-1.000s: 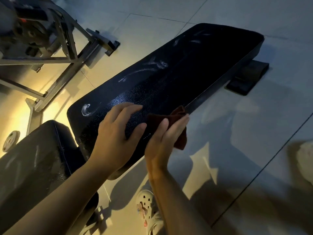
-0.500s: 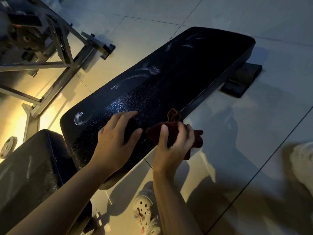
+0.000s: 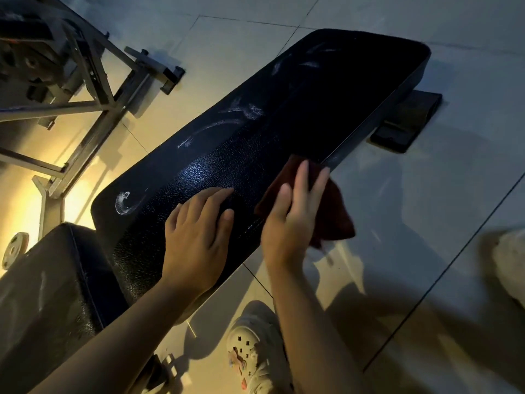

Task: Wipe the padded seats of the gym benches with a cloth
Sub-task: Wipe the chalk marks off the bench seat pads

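Note:
A long black padded bench seat (image 3: 284,132) runs diagonally from lower left to upper right, with white smears on its far side. My left hand (image 3: 196,237) rests flat on the near end of the pad, fingers spread. My right hand (image 3: 289,223) presses a dark red cloth (image 3: 332,214) against the pad's right side edge with straight fingers; part of the cloth hangs off beyond the edge. A second dark pad (image 3: 42,308) lies at the lower left.
A metal machine frame (image 3: 93,89) with weight plates stands at the upper left. A small round plate (image 3: 14,248) lies on the tiled floor at the left. A dark bench foot (image 3: 406,120) sticks out at the right. A white clog (image 3: 252,354) is below my arms.
My right hand has slid the cloth forward along the pad's side edge, and its fingers have straightened over the cloth. My left hand has stayed on the near end.

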Tool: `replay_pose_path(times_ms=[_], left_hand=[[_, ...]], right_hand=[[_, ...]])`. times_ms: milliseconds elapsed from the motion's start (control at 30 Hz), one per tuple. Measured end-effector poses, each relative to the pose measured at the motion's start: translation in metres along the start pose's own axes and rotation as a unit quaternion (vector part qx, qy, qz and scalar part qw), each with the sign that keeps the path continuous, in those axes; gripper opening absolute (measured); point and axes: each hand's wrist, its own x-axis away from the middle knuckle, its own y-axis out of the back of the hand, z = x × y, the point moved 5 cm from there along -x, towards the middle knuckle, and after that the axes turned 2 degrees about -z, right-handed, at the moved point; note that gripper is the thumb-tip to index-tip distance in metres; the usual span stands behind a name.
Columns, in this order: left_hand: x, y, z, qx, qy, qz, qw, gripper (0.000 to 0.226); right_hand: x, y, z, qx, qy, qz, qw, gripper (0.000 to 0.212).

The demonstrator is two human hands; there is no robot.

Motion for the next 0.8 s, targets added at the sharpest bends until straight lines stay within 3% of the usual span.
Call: replay_pose_path(times_ms=[100, 200, 467, 600, 800], left_hand=[[0.0, -0.001, -0.001, -0.006, 0.002, 0.002, 1.0, 0.052], [0.0, -0.002, -0.002, -0.017, 0.006, 0.001, 1.0, 0.052], [-0.002, -0.003, -0.002, -0.029, 0.024, 0.0, 0.999, 0.057], [-0.002, -0.003, -0.005, -0.031, 0.032, -0.003, 0.999, 0.057], [-0.003, -0.003, -0.006, -0.04, 0.036, -0.003, 0.999, 0.056]], right_hand=[[-0.053, 0.008, -0.011, 0.009, -0.067, 0.009, 0.998, 0.048], [-0.09, 0.014, -0.017, 0.01, -0.087, -0.037, 0.995, 0.046], [-0.05, 0.016, -0.016, -0.131, -0.184, -0.1, 0.969, 0.035], [-0.016, 0.019, -0.022, -0.157, -0.181, -0.083, 0.967, 0.026], [-0.036, 0.026, -0.02, -0.103, -0.169, -0.058, 0.979, 0.042]])
